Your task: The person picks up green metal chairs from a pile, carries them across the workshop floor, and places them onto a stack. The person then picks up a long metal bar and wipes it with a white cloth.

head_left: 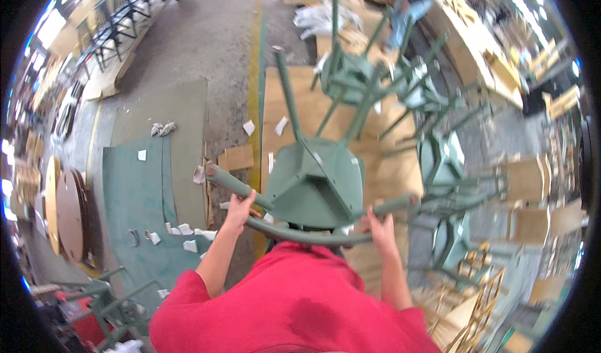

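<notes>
Several upturned green chairs [352, 79] stand beyond the gripped curved rail [302, 234].

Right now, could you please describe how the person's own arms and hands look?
The left hand and the right hand are bare, with no gloves visible. The left sleeve and the right sleeve are short, red and loose, part of a red shirt. Below them, both arms are uncovered.
</notes>
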Demonstrator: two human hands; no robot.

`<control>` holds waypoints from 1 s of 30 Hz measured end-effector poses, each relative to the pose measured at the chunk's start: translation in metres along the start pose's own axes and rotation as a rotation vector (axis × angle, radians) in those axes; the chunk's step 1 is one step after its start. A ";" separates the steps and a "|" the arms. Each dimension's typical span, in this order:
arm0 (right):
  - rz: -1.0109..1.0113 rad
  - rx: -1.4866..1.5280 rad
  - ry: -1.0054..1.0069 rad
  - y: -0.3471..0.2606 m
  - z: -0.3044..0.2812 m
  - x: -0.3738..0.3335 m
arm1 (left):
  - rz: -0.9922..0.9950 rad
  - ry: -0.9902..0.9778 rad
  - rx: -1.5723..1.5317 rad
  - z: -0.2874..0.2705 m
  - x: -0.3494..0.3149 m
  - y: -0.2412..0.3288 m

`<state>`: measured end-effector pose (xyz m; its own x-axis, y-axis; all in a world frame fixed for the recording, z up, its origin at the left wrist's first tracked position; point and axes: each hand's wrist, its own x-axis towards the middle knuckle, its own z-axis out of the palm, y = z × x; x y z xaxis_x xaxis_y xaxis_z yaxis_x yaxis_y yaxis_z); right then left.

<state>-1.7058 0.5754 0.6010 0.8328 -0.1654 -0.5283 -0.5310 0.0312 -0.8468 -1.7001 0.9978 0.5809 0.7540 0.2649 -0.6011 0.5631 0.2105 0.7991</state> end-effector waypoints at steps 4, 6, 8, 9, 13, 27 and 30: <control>-0.084 0.018 0.155 0.044 -0.052 0.025 | 0.020 -0.113 0.018 0.062 0.037 -0.027; -0.036 0.038 0.178 0.034 -0.074 0.052 | -0.014 -0.158 0.048 0.100 0.045 -0.016; -0.003 0.044 0.212 0.029 -0.089 0.075 | 0.022 -0.152 0.076 0.124 0.081 -0.032; -0.009 0.069 0.175 0.031 -0.097 0.089 | 0.045 -0.153 0.091 0.138 0.096 -0.038; 0.051 0.099 0.178 0.056 -0.126 0.128 | 0.016 -0.126 0.184 0.183 0.103 -0.033; -0.130 0.001 0.107 0.163 -0.230 0.222 | 0.120 -0.019 0.019 0.274 0.105 -0.171; -0.096 -0.113 0.105 0.185 -0.231 0.201 | 0.123 -0.086 -0.032 0.263 0.088 -0.188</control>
<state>-1.6723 0.3200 0.3526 0.8627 -0.2649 -0.4307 -0.4688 -0.0996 -0.8777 -1.6509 0.7343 0.3809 0.8437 0.2088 -0.4945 0.4547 0.2115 0.8652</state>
